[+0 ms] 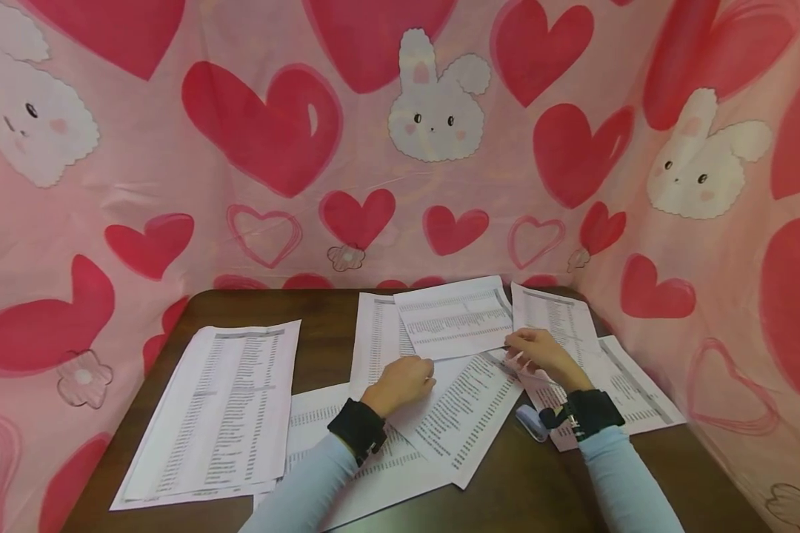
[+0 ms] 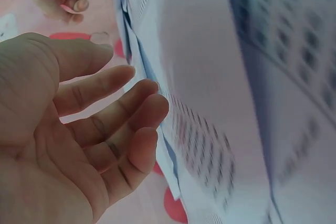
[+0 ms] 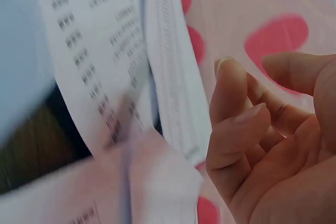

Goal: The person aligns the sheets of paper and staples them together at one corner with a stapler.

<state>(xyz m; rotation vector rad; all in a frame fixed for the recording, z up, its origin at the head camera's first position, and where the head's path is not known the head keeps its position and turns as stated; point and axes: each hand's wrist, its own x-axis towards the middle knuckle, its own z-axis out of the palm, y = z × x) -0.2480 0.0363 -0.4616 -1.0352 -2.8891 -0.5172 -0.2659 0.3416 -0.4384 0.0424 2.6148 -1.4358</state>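
Printed paper sheets lie spread and overlapping on a dark brown table [image 1: 533, 474]. My left hand [image 1: 400, 383] hovers over the middle sheets, its fingers loosely bent with nothing between them; the left wrist view shows the palm and fingers [image 2: 148, 145] beside the papers. My right hand [image 1: 540, 354] is at the right edge of the top sheet [image 1: 453, 314]. In the right wrist view its thumb [image 3: 294, 69] and forefinger stand apart, holding nothing. Under that sheet lies a slanted sheet [image 1: 467, 414]. Whether the right fingertips touch paper, I cannot tell.
A neat stack of printed sheets [image 1: 240, 407] lies at the left. More sheets [image 1: 553, 318] fan out at the back right, one [image 1: 640, 396] reaching the table's right edge. A small pale blue oval object [image 1: 532, 423] is by the right wrist. Heart-patterned cloth [image 1: 367, 170] surrounds the table.
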